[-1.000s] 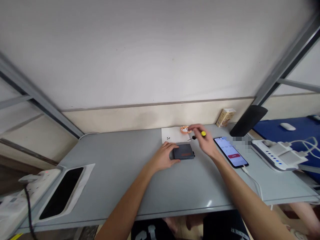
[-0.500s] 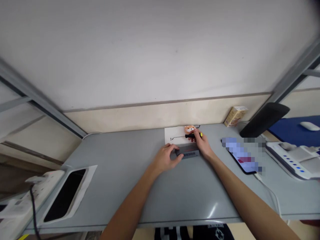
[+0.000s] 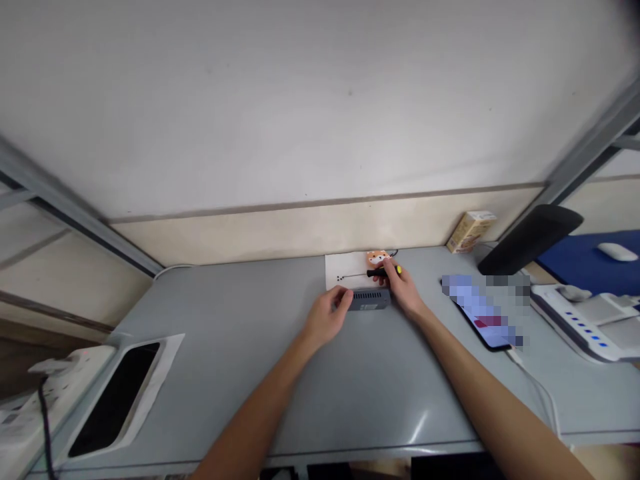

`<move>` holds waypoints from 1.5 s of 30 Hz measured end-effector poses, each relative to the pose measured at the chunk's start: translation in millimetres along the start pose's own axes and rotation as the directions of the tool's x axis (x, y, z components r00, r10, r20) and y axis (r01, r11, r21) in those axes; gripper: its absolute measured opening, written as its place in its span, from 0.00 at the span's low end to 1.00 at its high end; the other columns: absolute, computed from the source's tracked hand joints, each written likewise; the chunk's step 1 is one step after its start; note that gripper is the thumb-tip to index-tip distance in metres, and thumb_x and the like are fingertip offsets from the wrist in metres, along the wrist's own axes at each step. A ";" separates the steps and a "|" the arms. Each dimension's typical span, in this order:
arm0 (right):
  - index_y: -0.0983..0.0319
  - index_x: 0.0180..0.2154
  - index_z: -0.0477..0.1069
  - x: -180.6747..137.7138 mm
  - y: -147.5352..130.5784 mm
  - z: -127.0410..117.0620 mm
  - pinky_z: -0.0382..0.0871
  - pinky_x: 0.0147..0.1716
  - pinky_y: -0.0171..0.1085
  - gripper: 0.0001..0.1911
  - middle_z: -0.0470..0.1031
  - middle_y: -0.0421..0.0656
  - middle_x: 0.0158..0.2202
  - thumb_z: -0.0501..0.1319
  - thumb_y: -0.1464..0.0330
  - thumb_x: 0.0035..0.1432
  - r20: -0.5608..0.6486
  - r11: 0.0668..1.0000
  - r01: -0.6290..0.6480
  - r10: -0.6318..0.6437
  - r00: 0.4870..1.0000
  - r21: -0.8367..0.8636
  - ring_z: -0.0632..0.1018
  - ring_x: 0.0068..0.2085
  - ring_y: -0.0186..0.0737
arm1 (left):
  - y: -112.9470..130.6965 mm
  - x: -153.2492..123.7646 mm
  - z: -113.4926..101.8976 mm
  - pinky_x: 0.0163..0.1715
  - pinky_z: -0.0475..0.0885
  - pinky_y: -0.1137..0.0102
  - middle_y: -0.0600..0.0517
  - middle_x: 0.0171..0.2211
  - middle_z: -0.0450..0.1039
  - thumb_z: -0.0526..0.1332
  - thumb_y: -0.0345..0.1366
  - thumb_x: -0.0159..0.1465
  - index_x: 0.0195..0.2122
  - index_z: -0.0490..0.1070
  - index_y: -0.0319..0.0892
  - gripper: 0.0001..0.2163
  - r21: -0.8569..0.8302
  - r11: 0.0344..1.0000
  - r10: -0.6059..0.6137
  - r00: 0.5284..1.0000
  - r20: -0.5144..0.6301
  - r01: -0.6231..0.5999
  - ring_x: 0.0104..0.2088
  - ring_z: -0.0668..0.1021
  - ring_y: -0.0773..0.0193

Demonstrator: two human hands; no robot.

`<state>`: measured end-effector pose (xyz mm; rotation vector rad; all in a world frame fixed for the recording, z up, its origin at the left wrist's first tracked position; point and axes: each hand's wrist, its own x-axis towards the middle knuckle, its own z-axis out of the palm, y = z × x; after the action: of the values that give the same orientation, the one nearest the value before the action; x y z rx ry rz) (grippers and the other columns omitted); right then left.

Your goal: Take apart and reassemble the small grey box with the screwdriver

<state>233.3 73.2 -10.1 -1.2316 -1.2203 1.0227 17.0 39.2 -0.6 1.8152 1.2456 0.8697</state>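
My left hand (image 3: 327,315) grips the left end of a dark grey slotted box (image 3: 371,301), thumb in front and fingers behind. A row of vent slots and a pale label show on the side that faces me. In my right hand (image 3: 400,287) is a screwdriver (image 3: 377,272) with a black and yellow handle, its thin shaft pointing left. The tip lies close to several small black screws (image 3: 340,278) on a white sheet of paper (image 3: 337,265). Whether the tip touches one cannot be made out. An orange animal-face item (image 3: 379,257) sits just behind the right hand.
A lit phone (image 3: 480,313) with a white cable lies to the right, near a white power strip (image 3: 583,323). Behind it stand a black upright object (image 3: 530,240) and a small carton (image 3: 471,231). At left, a dark-screened phone (image 3: 117,400) lies beside another power strip (image 3: 65,393).
The grey box has tilted, so its slots moved up and its label now shows. My left fingers have closed in on its end. The right hand keeps the screwdriver near the screws.
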 end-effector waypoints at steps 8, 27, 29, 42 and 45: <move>0.58 0.35 0.76 1.3 -5.3 -2.2 0.64 0.29 0.37 0.27 0.77 0.41 0.26 0.58 0.41 0.61 -0.104 0.962 -0.064 0.095 0.990 0.266 0.72 0.27 0.38 | -0.6 -0.5 0.0 0.37 0.69 0.68 0.52 0.32 0.75 0.49 0.54 0.74 0.35 0.72 0.42 0.23 -0.051 0.998 -0.044 0.999 -0.025 0.042 0.35 0.76 0.60; 0.60 0.27 0.72 -7.1 -24.0 -12.0 0.54 0.20 0.34 0.24 0.67 0.39 0.19 0.60 0.47 0.62 0.026 0.870 -0.192 0.202 0.979 0.454 0.66 0.20 0.32 | 1.4 -8.3 -11.2 0.44 0.71 0.61 0.47 0.45 0.74 0.57 0.28 0.64 0.49 0.68 0.44 0.13 0.263 0.839 0.514 0.852 -0.096 -0.476 0.39 0.73 0.59; 0.59 0.27 0.72 -7.2 -22.5 -11.3 0.55 0.20 0.35 0.24 0.68 0.39 0.19 0.59 0.46 0.62 0.026 0.880 -0.190 0.199 0.980 0.435 0.66 0.20 0.32 | 1.1 -8.0 -10.6 0.44 0.71 0.61 0.47 0.46 0.74 0.57 0.27 0.64 0.49 0.68 0.44 0.13 0.254 0.834 0.525 0.846 -0.095 -0.489 0.41 0.74 0.58; 0.59 0.27 0.71 -5.8 -17.6 -11.0 0.55 0.22 0.36 0.23 0.69 0.39 0.20 0.60 0.47 0.62 0.025 0.883 -0.173 0.180 0.983 0.437 0.66 0.21 0.33 | 1.5 -6.4 -10.7 0.44 0.72 0.62 0.47 0.45 0.75 0.59 0.24 0.62 0.42 0.70 0.44 0.10 0.389 0.722 0.656 0.744 -0.123 -0.572 0.42 0.77 0.60; 0.59 0.27 0.71 -2.9 -14.9 -12.0 0.54 0.22 0.36 0.25 0.69 0.39 0.20 0.59 0.45 0.62 -0.022 0.875 -0.147 0.177 0.984 0.462 0.65 0.21 0.33 | -0.6 -4.6 -12.7 0.41 0.72 0.62 0.48 0.45 0.75 0.60 0.25 0.61 0.40 0.70 0.44 0.09 0.459 0.667 0.692 0.716 -0.091 -0.587 0.36 0.75 0.62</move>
<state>243.8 67.5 5.1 -0.9905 -0.7683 1.2985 4.5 37.6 4.5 2.6374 0.9572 1.3523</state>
